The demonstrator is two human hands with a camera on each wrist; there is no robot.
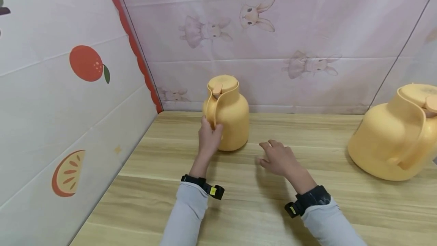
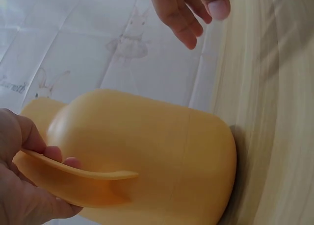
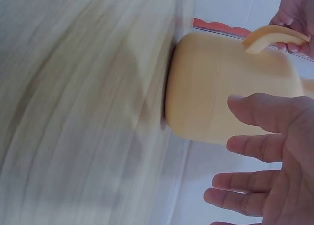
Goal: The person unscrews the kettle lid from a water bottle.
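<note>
A yellow thermos jug [image 1: 235,121] with a round lid stands upright near the back of the wooden table. My left hand [image 1: 209,137] grips its handle, fingers curled round it, as the left wrist view shows on the handle [image 2: 88,178]. To the right of the jug, my right hand [image 1: 279,159] hovers over the table with its fingers spread and holds nothing. In the right wrist view the right hand's fingers [image 3: 250,183] point toward the jug [image 3: 221,87] and overlap it, the thumb extended.
A second yellow thermos jug [image 1: 392,140] stands at the table's right side, its handle facing front right. Behind the wooden table [image 1: 239,208] rises a pink wall covering [image 1: 218,7] with rabbits. A white covering [image 1: 34,105] with fruit prints borders the left edge.
</note>
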